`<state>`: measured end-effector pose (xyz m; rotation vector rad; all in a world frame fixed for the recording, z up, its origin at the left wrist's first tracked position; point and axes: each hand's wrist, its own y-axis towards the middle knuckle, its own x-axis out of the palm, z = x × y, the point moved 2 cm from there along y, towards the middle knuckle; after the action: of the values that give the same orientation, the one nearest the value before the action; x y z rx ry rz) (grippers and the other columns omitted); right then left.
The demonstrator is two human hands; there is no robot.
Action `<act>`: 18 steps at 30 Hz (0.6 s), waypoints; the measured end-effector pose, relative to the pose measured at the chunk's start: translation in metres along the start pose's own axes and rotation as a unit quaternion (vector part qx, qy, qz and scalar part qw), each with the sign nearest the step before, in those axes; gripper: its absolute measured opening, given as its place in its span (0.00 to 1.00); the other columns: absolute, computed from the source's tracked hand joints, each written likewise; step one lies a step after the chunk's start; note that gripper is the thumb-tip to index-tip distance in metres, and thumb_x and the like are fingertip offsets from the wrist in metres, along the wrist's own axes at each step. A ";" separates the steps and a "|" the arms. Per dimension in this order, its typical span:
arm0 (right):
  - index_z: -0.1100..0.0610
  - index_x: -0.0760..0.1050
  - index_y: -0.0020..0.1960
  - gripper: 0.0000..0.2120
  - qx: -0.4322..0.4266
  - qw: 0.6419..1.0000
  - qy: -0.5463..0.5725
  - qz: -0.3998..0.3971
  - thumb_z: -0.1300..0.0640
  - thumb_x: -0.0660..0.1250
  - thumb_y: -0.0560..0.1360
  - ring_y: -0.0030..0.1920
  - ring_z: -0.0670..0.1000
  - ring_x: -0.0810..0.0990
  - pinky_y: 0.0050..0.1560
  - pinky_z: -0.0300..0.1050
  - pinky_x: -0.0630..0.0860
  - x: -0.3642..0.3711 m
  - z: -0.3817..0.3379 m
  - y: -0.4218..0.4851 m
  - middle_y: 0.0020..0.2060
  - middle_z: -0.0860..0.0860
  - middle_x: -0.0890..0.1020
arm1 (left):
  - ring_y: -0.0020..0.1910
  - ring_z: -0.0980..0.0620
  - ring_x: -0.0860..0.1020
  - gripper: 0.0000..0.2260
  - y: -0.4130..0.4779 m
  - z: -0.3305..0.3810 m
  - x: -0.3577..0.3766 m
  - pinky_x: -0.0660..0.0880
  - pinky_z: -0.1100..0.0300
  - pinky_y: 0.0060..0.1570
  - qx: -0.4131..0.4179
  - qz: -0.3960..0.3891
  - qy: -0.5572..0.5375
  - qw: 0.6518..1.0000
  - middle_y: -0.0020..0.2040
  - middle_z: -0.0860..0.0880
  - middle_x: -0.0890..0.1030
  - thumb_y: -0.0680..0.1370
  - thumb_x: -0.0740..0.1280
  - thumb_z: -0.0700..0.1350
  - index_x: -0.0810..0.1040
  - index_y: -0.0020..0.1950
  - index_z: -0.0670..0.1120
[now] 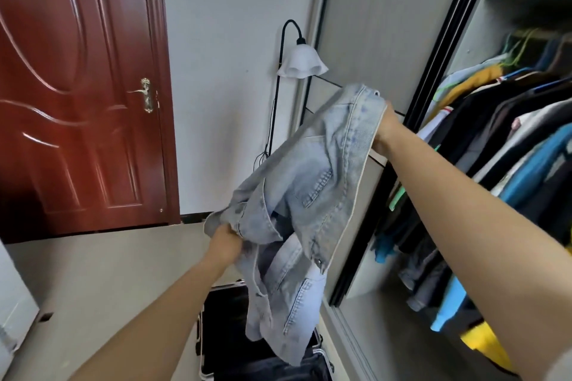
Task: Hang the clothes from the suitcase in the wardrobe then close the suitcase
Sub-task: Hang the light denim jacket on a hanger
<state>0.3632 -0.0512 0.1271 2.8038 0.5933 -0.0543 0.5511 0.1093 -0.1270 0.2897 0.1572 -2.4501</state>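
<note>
— The cloth?
— Pale, faded blue denim jacket (pixel 309 189), crumpled, held over the open black suitcase (pixel 229 312).
— The grip?
— Both clamped: left hand (pixel 224 241) on a low edge, right hand (pixel 385 130) on a higher one.

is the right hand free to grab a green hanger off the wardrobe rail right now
Probably not yet: the right hand grips the denim jacket, as does the left hand. The path to the green hangers looks open, so it must let go first.

jacket (pixel 309 182) above suitcase (pixel 229 303), wardrobe (pixel 464 25) right, door (pixel 77 86) left
</note>
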 end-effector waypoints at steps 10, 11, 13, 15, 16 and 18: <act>0.54 0.70 0.69 0.28 0.208 0.855 -0.415 -0.231 0.69 0.68 0.71 0.54 0.50 0.76 0.48 0.46 0.76 -0.053 0.091 -0.023 0.53 0.48 0.78 | 0.36 0.55 0.74 0.10 0.027 0.182 -0.008 0.70 0.63 0.38 0.181 -0.005 -0.002 0.983 0.39 0.50 0.79 0.82 0.59 0.44 0.80 0.47 0.49; 0.52 0.67 0.72 0.35 0.198 0.889 -0.340 -0.233 0.71 0.66 0.68 0.59 0.50 0.74 0.51 0.46 0.74 -0.048 0.089 -0.026 0.56 0.47 0.76 | 0.37 0.55 0.75 0.11 0.026 0.193 0.001 0.71 0.63 0.40 0.193 -0.031 0.008 0.981 0.40 0.48 0.80 0.81 0.59 0.43 0.80 0.47 0.52; 0.50 0.61 0.76 0.42 0.160 0.943 -0.148 -0.252 0.71 0.68 0.66 0.72 0.50 0.65 0.65 0.49 0.70 -0.031 0.082 -0.040 0.69 0.47 0.70 | 0.34 0.58 0.75 0.12 0.022 0.213 0.021 0.72 0.69 0.38 0.209 -0.071 0.022 0.975 0.36 0.50 0.80 0.80 0.59 0.41 0.80 0.43 0.52; 0.49 0.67 0.71 0.36 0.121 0.929 -0.120 -0.328 0.69 0.73 0.68 0.69 0.46 0.70 0.65 0.41 0.72 -0.003 0.088 -0.057 0.68 0.46 0.74 | 0.28 0.61 0.72 0.11 0.018 0.225 0.039 0.70 0.70 0.31 0.205 -0.084 0.019 0.975 0.31 0.53 0.76 0.78 0.61 0.41 0.78 0.38 0.49; 0.49 0.71 0.67 0.30 0.105 0.927 -0.146 -0.330 0.67 0.75 0.69 0.65 0.47 0.76 0.60 0.38 0.75 0.009 0.099 -0.064 0.63 0.46 0.79 | 0.25 0.61 0.70 0.11 0.015 0.228 0.048 0.68 0.68 0.28 0.195 -0.091 0.019 0.976 0.28 0.54 0.73 0.77 0.63 0.41 0.75 0.34 0.48; 0.50 0.76 0.61 0.22 0.107 0.952 -0.162 -0.236 0.60 0.76 0.69 0.56 0.51 0.81 0.51 0.42 0.79 0.018 0.125 -0.067 0.57 0.50 0.82 | 0.24 0.60 0.71 0.11 0.014 0.223 0.054 0.68 0.67 0.29 0.164 -0.103 0.017 0.981 0.25 0.55 0.73 0.75 0.67 0.42 0.74 0.32 0.47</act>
<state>0.3554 -0.0191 -0.0119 2.6879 1.2118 -0.6953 0.4819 0.0246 0.0751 0.4801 -0.2153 -2.6749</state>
